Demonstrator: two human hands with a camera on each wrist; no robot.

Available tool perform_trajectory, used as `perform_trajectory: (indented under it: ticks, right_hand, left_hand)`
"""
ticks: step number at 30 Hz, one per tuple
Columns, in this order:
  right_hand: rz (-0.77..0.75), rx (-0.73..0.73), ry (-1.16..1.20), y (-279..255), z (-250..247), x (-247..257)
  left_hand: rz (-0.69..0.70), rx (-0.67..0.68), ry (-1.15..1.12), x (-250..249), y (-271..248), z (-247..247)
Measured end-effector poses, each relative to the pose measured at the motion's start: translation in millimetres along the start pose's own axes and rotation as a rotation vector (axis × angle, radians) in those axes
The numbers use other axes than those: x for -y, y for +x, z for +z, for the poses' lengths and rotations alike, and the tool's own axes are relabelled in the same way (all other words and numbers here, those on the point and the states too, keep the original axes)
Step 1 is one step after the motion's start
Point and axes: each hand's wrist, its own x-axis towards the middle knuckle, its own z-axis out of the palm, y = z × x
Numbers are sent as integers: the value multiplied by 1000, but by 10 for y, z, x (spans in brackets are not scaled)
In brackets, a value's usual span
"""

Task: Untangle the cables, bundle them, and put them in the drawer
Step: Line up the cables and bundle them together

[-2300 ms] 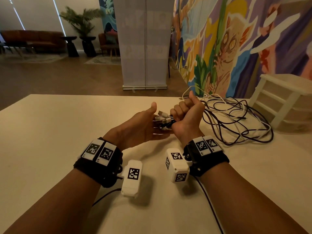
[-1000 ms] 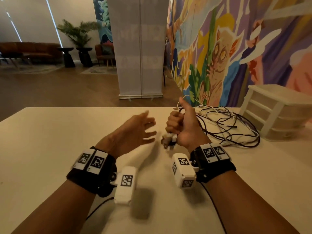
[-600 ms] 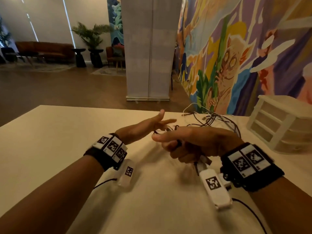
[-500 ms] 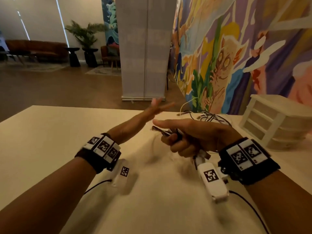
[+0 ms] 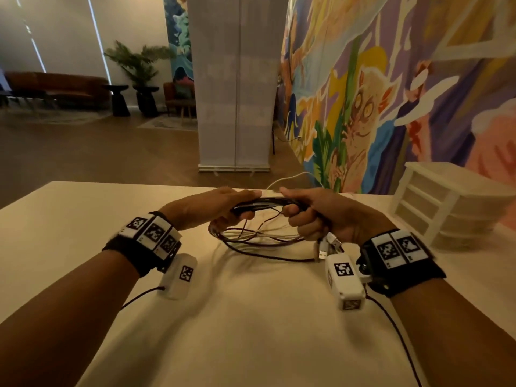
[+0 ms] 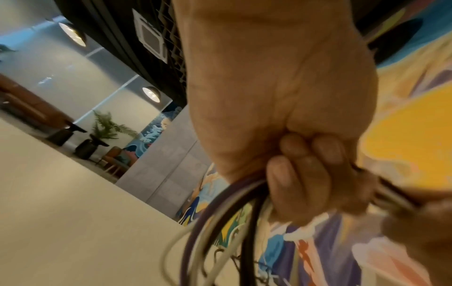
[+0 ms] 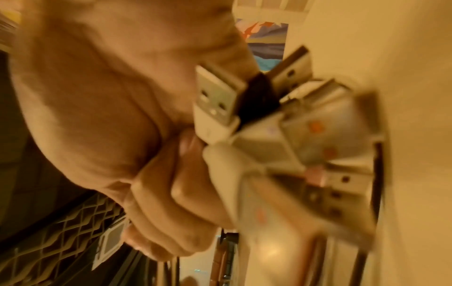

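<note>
A bunch of dark and white cables runs taut between both hands above the table. My left hand grips the bunch at its left end, fingers curled round it. My right hand is fisted round the right end, and several USB plugs stick out behind the fist toward the wrist. Loose loops of the cables hang below the hands and trail onto the table. The white drawer unit stands at the right, its drawers pushed in.
A white cord arcs up behind the hands at the table's far edge. A painted wall rises behind the drawer unit. A white banner stand is on the floor beyond the table.
My left hand, which was open and reaching out, has come back and closed round the cables. The cable pile has been drawn in from the far right into loops between the hands.
</note>
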Motion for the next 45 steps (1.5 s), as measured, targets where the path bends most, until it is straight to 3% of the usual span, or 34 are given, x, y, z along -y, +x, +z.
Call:
perform_trajectory:
  ticks: [3, 5, 9, 13, 16, 19, 21, 22, 25, 29, 31, 33, 36, 38, 41, 43, 45]
  right_hand:
    - [-91, 19, -20, 79, -29, -103]
    - [-182, 53, 45, 88, 3, -120]
    - [-449, 46, 363, 102, 44, -168]
    - [-646, -31, 701, 214, 20, -342]
    - [-630, -28, 725, 240, -77, -459]
    - [-532, -52, 645, 231, -146, -494]
    - [-484, -94, 582, 240, -147, -509]
    - [-467, -107, 551, 252, -121, -520]
    - [-417, -106, 450, 322, 80, -538]
    - [-528, 5, 432, 402, 346, -406]
    - [-560, 6, 434, 401, 346, -353]
    - [-535, -73, 391, 398, 286, -385]
    - [-454, -207, 284, 410, 208, -534]
    - [-417, -264, 211, 400, 151, -584]
    - [-398, -286, 128, 330, 38, -597]
    - [-385, -275, 85, 293, 1, -581]
    - [-381, -272, 64, 264, -12, -565]
  left_hand:
    - [-99, 155, 31, -74, -178, -125]
    - [-84, 172, 66, -202, -340, -288]
    - [48, -35, 150, -445, -429, -525]
    - [84, -111, 164, -448, -120, -195]
    - [39, -56, 66, -162, 19, 48]
    - [30, 210, -184, 175, 27, 85]
    - [-15, 275, -202, 245, 2, 5]
    - [-62, 209, -114, 230, -10, -71]
    - [-129, -200, 468, 8, -143, -410]
    - [181, -644, 868, -480, -453, -752]
    - [295, -672, 988, -486, -528, -752]
    - [187, -568, 1028, -233, -469, -617]
    - [-147, -329, 895, 317, -221, -279]
    - [-267, -192, 784, 436, -76, -52]
    - [-106, -262, 616, 243, 83, 159]
    - [47, -304, 244, 20, 180, 264]
    - [108, -249, 1, -129, 259, 372]
